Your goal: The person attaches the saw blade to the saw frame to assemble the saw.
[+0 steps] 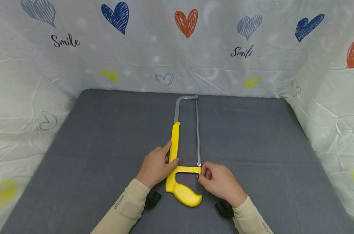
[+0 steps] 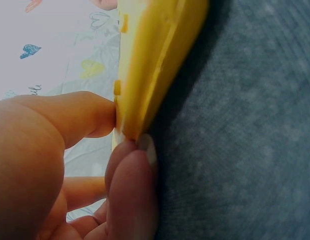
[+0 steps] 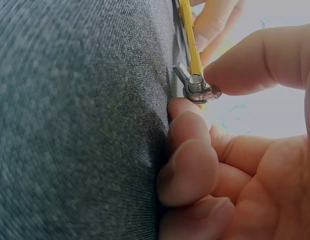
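Observation:
A hacksaw [image 1: 174, 143] with a yellow frame and handle lies on the grey cloth, its handle toward me and its blade [image 1: 198, 130] on the right side. My left hand [image 1: 157, 165] holds the yellow frame, thumb on top and index finger stretched along its left edge. In the left wrist view, other fingertips [image 2: 130, 185] sit against the frame's edge near the cloth. At the blade's near end, my right hand [image 1: 220, 180] has thumb and index finger at a metal wing nut [image 3: 196, 89] on a threaded stud. Its other fingers are curled against the cloth.
The grey cloth [image 1: 106, 130] covers the table. White sheeting [image 1: 136, 58] printed with hearts and "Smile" hangs behind and along both sides. Black straps with a device [image 1: 152, 199] sit at both wrists.

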`<state>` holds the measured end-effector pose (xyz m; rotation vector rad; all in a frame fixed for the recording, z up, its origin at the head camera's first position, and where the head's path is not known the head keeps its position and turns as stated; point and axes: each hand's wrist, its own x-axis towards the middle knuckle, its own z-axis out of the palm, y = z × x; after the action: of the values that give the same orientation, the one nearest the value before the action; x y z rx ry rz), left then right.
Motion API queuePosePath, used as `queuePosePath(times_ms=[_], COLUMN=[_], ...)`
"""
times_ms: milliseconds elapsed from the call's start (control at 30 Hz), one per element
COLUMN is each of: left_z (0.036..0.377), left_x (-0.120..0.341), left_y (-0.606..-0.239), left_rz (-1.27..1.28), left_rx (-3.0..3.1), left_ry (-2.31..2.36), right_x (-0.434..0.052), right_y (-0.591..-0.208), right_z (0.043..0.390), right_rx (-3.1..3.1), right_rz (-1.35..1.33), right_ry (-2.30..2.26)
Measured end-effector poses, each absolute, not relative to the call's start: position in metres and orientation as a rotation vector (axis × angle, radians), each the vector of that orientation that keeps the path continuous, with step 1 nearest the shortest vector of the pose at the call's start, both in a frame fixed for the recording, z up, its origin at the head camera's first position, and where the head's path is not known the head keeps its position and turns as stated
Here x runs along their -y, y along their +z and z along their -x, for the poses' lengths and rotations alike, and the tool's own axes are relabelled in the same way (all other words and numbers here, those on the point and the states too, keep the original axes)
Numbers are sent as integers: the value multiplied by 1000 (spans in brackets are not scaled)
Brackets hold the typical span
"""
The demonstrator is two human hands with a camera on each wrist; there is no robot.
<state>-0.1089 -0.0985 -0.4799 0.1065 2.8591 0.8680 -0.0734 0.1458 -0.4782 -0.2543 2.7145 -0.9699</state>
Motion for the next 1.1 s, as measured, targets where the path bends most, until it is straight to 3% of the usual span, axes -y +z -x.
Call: queuePosePath(times_ms=[1100], left_z=[109], left_x=[98], left_y=[-480], left_rz=[-100], left_rx=[-2857], left_ry=[871], right_x=[-147], right_y=[-478], right_z=[73], right_rx=[-2725], right_rz=[300], right_ry=[-956])
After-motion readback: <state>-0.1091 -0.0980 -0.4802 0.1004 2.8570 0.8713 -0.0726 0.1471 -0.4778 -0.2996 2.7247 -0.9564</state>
